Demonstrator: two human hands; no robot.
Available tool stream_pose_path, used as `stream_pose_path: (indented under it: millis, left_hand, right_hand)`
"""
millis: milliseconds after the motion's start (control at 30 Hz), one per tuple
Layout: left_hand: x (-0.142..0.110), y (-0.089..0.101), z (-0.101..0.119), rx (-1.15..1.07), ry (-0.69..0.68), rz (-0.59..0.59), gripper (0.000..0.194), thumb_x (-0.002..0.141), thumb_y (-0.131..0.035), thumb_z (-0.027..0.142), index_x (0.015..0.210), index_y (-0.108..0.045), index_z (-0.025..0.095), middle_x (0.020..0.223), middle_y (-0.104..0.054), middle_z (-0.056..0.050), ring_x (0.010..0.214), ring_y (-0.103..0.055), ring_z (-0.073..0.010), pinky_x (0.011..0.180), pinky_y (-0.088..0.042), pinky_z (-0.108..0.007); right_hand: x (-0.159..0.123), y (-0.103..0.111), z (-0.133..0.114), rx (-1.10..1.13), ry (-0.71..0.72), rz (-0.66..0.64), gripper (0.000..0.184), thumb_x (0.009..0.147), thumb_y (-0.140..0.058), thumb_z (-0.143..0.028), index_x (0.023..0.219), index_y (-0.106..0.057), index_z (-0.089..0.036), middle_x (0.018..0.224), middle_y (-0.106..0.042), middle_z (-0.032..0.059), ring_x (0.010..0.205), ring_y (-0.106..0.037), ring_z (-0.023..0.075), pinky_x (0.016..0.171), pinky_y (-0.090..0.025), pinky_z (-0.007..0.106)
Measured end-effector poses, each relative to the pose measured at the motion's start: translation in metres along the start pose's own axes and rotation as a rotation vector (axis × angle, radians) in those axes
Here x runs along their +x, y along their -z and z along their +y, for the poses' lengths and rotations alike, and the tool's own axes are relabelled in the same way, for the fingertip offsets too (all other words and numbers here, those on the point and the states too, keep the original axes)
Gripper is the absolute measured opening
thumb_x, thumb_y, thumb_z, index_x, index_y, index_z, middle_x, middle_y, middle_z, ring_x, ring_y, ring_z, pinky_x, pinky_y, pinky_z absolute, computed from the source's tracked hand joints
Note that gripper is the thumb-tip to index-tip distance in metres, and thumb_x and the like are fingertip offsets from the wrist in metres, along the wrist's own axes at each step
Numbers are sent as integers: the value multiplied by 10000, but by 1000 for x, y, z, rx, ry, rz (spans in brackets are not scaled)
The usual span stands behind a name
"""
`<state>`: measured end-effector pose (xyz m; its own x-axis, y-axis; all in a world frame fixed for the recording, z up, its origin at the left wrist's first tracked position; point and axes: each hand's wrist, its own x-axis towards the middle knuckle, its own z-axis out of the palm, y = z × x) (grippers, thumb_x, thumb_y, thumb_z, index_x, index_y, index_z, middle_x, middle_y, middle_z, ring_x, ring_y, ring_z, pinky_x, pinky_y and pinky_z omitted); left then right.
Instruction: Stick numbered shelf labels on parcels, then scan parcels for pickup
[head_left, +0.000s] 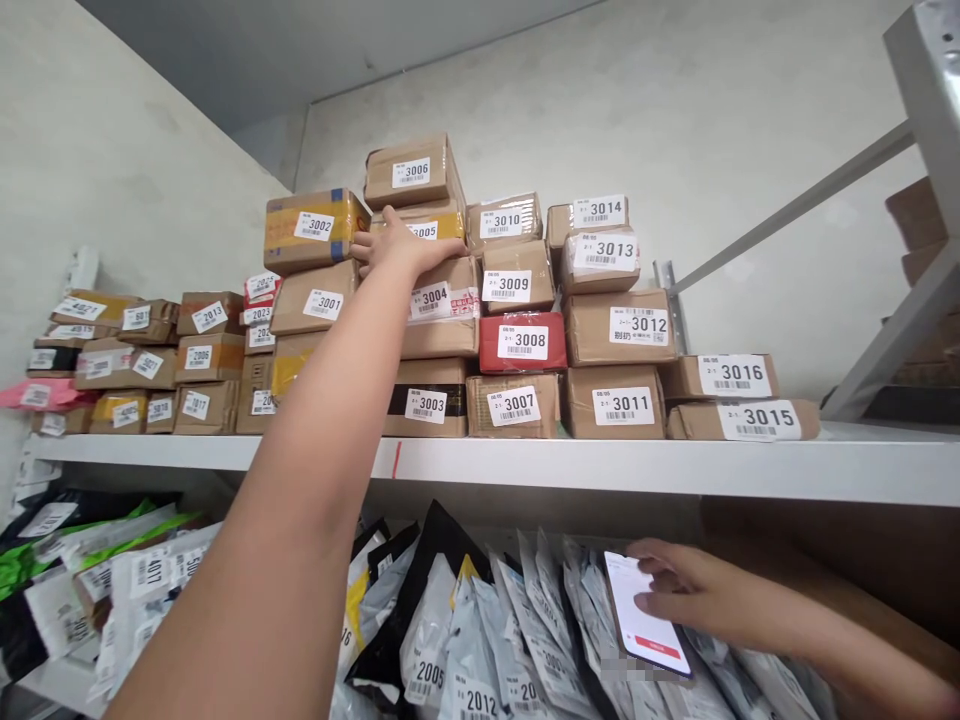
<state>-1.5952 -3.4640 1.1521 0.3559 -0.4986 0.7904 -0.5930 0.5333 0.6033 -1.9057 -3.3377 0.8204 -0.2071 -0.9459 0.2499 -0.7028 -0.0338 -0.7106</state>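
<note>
My left hand (401, 245) is raised to the upper shelf, fingers spread across the front of the cardboard box labelled 3005 (450, 222). Directly above it sits box 3006 (411, 172), and below is box 3004 (442, 300). Box 3002 (313, 228) touches or nearly touches my fingertips on the left. Lower right, my right hand (675, 580) is closed on a smartphone (637, 610). Its lit white screen, with a red bar near the bottom, faces me. The phone is tilted in front of the bagged parcels.
The white shelf (600, 465) carries stacked labelled boxes, including red box 3008 (523, 342) and low boxes 3015 (750, 420) and 3016 (727, 376). Plastic mailing bags (480, 650) stand packed below. A metal upright (885, 330) and slanting bar are at right.
</note>
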Motion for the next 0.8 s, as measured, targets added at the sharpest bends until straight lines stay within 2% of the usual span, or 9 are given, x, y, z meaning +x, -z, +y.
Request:
stream_pose_path:
  millis: [133,200,267,333,400,500,600,700,800]
  left_hand:
    - [-2,-6,-5,-65,-31,20,1192,485,-662,714,1476,-160,282,1527,-243,-112,1415,-45,-385,1030,-248,-605]
    - [-1,-10,-7,-89,-32,29,1181,504,-644,717,1483,-130,302,1524,-241,-112,1429,2,-383,1057,-222,-605]
    - [1,-15,-7,-93,-13,52,1210,461,-692,697,1472,-137,331,1515,-231,-114,1430,0,-408,1090,-209,-602]
    - [4,-20,-8,-97,-2,89,1207,439,-732,677,1451,-154,361,1501,-228,-112,1423,-19,-431,1104,-204,-604]
    - [5,-24,-8,-114,-10,128,1185,455,-743,674,1438,-152,378,1485,-229,-114,1417,-25,-444,1107,-190,-608]
    - [5,-29,-12,-154,-39,162,1167,478,-746,677,1429,-130,396,1472,-232,-113,1413,-13,-452,1113,-150,-611]
    - [5,-30,-16,-203,-76,129,1177,487,-747,681,1427,-94,407,1477,-217,-111,1408,8,-462,1109,-121,-630]
    - [6,-32,-19,-214,-95,118,1189,499,-733,704,1435,-67,398,1490,-189,-108,1406,25,-468,1109,-106,-632]
    - [7,-35,-20,-169,-92,185,1160,510,-718,720,1431,-81,416,1492,-203,-85,1415,23,-454,1116,-107,-622]
  right_hand:
    - [-43,27,-127,-98,349,-104,270,708,-682,-549,789,-726,-296,725,-717,32,635,-678,234,561,-574,322]
    - [-40,41,-209,-221,664,221,215,715,-715,-474,758,-734,-265,640,-689,10,567,-656,202,530,-557,309]
    - [-16,54,-291,-281,857,652,180,771,-690,-309,907,-721,-196,771,-709,24,686,-678,205,637,-570,342]
    - [25,65,-360,-342,1004,794,531,746,-699,-256,1242,-561,-127,1144,-647,86,962,-646,223,847,-549,403]
    - [71,75,-413,-453,972,880,810,704,-747,-303,1375,-387,-27,1376,-456,176,1240,-474,283,1048,-415,419]
    - [127,87,-464,-593,879,933,1138,641,-794,-390,1473,-126,8,1533,-190,218,1399,-225,332,1166,-208,399]
    - [154,95,-489,-665,804,855,1226,595,-782,-398,1463,-18,8,1551,-165,217,1407,-182,353,1142,-163,426]
    - [160,96,-499,-647,777,801,1017,543,-747,-305,1294,-236,152,1493,-290,239,1363,-249,339,1042,-272,276]
    - [155,96,-500,-490,866,848,709,523,-714,-162,1059,-386,167,1483,-288,253,1354,-228,318,893,-285,70]
